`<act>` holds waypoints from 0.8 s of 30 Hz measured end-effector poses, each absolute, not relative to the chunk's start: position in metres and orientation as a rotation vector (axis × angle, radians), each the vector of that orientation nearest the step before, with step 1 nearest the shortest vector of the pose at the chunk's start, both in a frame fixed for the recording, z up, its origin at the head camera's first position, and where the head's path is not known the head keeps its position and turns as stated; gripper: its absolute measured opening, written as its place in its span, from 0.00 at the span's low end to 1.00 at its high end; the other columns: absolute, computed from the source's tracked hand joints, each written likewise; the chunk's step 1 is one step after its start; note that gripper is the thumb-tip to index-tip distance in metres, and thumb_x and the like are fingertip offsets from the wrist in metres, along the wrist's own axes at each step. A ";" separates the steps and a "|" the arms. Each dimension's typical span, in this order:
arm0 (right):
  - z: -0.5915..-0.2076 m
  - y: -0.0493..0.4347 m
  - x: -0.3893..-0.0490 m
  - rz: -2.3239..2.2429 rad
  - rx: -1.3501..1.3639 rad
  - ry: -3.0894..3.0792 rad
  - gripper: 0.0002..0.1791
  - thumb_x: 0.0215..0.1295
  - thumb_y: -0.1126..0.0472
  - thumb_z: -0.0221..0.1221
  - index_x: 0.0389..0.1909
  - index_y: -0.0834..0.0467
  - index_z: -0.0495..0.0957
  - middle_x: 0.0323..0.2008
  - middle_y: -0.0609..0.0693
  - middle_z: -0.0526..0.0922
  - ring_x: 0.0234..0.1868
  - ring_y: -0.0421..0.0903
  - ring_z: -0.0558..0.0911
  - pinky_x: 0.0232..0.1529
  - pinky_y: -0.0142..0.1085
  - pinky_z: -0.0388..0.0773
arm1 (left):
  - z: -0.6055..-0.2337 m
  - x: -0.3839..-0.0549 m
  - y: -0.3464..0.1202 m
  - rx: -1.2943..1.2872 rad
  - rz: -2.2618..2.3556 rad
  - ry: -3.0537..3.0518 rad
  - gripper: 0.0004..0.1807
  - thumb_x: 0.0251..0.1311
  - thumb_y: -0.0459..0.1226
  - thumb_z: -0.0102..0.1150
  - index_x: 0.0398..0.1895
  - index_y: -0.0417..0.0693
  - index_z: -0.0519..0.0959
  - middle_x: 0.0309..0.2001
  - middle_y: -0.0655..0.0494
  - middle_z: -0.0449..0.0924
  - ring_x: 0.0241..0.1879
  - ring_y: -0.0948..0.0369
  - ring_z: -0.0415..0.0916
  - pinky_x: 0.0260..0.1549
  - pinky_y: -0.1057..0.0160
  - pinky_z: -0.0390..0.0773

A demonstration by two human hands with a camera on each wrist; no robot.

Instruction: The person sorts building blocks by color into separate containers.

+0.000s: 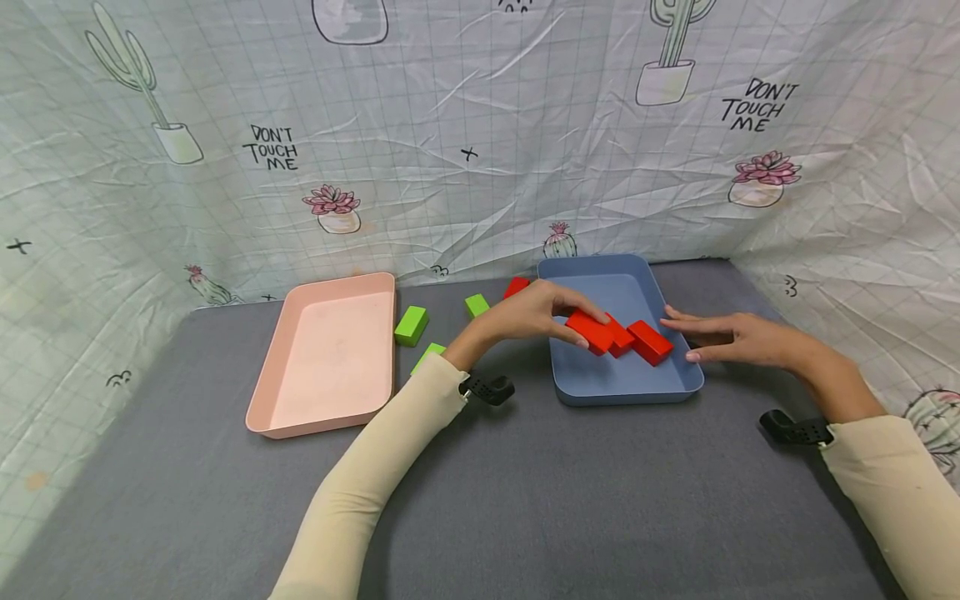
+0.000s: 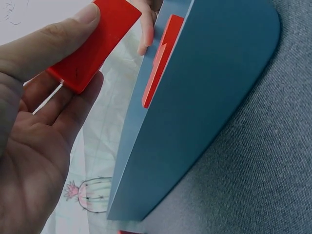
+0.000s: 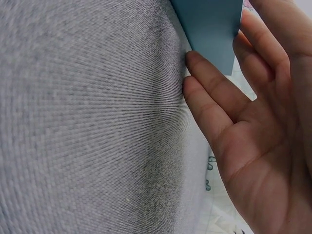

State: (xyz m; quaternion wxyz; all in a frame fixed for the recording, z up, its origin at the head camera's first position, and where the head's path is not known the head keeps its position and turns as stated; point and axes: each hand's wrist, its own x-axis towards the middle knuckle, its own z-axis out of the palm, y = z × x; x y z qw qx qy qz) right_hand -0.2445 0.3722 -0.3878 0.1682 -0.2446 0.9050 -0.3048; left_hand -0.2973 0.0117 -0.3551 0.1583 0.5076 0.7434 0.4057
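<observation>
In the head view my left hand (image 1: 528, 310) pinches a red block (image 1: 589, 332) between thumb and fingers, above the left part of the blue tray (image 1: 626, 385). The left wrist view shows this block raised over the rim. Inside the tray lie a red block (image 1: 650, 342) and, beside it, another red block (image 1: 619, 336), partly hidden behind the held one. My right hand (image 1: 731, 339) is at the tray's right rim, fingers extended and apart. In the right wrist view, its fingertips (image 3: 194, 57) reach down along the tray's outer wall (image 3: 212, 34).
A pink tray (image 1: 330, 358) stands on the left of the grey table (image 1: 510, 500). Between the trays lie green blocks (image 1: 411, 326), one partly covered by my left arm, and a red block (image 1: 516, 287). A patterned cloth (image 1: 465, 100) hangs behind and around the table.
</observation>
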 end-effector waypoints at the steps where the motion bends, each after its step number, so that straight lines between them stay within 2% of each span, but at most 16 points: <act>1: -0.388 0.372 -0.244 -0.869 -0.694 2.573 0.36 0.68 0.50 0.66 0.76 0.49 0.67 0.79 0.59 0.53 0.77 0.70 0.53 0.67 0.72 0.53 | -0.355 -0.297 0.012 1.467 1.164 2.123 0.20 0.57 0.33 0.75 0.55 0.44 0.85 0.55 0.55 0.84 0.52 0.65 0.77 0.55 0.67 0.79; 7: -0.387 0.372 -0.245 -0.878 -0.698 2.562 0.36 0.68 0.51 0.66 0.76 0.49 0.67 0.80 0.58 0.53 0.77 0.69 0.53 0.67 0.72 0.53 | -0.357 -0.298 0.014 1.534 1.188 2.115 0.20 0.55 0.31 0.75 0.53 0.41 0.86 0.53 0.51 0.82 0.53 0.64 0.75 0.56 0.66 0.79; 13: -0.387 0.372 -0.245 -0.877 -0.699 2.560 0.36 0.68 0.51 0.66 0.75 0.50 0.67 0.80 0.59 0.53 0.77 0.69 0.52 0.67 0.72 0.53 | -0.356 -0.298 0.016 1.508 1.171 2.155 0.20 0.54 0.33 0.77 0.52 0.44 0.86 0.52 0.55 0.83 0.52 0.67 0.77 0.58 0.67 0.77; 19: -0.387 0.371 -0.244 -0.890 -0.696 2.561 0.36 0.68 0.53 0.66 0.75 0.51 0.67 0.79 0.58 0.53 0.77 0.69 0.53 0.67 0.72 0.53 | -0.355 -0.298 0.018 1.459 1.173 2.152 0.20 0.51 0.35 0.79 0.50 0.46 0.88 0.50 0.58 0.87 0.53 0.68 0.79 0.60 0.57 0.77; 24: -0.386 0.371 -0.244 -0.887 -0.698 2.563 0.36 0.68 0.53 0.66 0.76 0.51 0.67 0.80 0.58 0.53 0.77 0.69 0.53 0.67 0.72 0.54 | -0.355 -0.297 0.020 1.438 1.156 2.168 0.22 0.50 0.36 0.79 0.52 0.49 0.88 0.51 0.60 0.87 0.54 0.70 0.79 0.58 0.58 0.78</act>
